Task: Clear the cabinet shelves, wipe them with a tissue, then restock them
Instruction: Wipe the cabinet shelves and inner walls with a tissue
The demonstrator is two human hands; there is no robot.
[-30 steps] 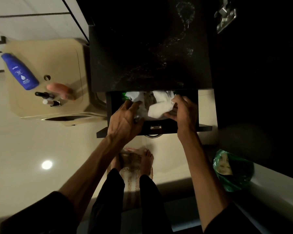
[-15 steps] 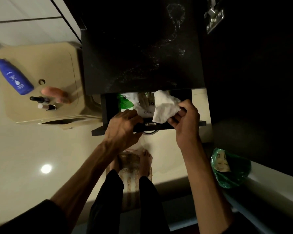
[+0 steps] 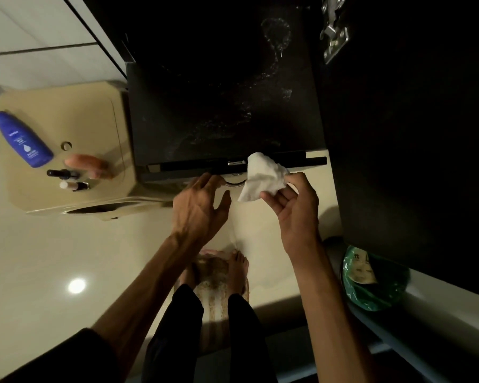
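While the right hand (image 3: 293, 214) pinches a crumpled tissue (image 3: 263, 175) between thumb and fingers, the left hand (image 3: 199, 208) is spread, fingertips at the drawer (image 3: 233, 168) front by its ring pull, holding nothing. Just beyond both hands the drawer looks shut, or nearly. Past it, the dark shelf (image 3: 219, 106) shows dusty smears, so wiping seems not yet finished. Well left of the left hand, a blue bottle (image 3: 22, 139) and small vials (image 3: 67, 179) lie on a beige lid (image 3: 89, 117), likely awaiting restocking.
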